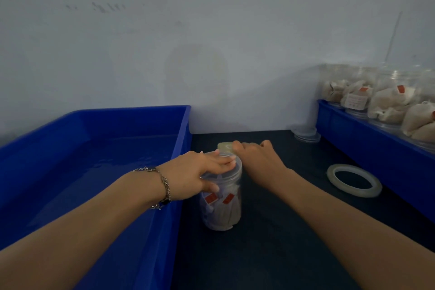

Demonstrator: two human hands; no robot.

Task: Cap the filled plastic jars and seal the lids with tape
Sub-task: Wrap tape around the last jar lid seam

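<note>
Low in the centre of the frame, a clear plastic jar (221,202) stands upright on the dark table (282,242), filled with pale sachets that carry small red tags. Its clear lid (231,170) sits on top. The left hand (200,173) lies over the lid from the left, fingers laid nearly straight across the top and the thumb down against the jar's side; its grip is flat and pressing rather than curled round anything. A chain bracelet (162,186) hangs on that wrist. The right hand (256,155) reaches in just behind and to the right of the jar, its fingers bent over a pale roll of tape (224,146) that shows at the jar's far edge; how tightly this grip holds the roll cannot be told, since the fingertips are blurred and turned away.

Right of centre, a second, larger ring of clear tape (354,180) lies flat on the table, well apart from the jar. Further back, near the wall, a few spare clear lids (306,133) lie stacked. Across the left of the frame sits a large blue tray (94,125), just beside the jar. Along the right edge another blue tray (367,134) holds a row of filled jars (388,99), packed close together.
</note>
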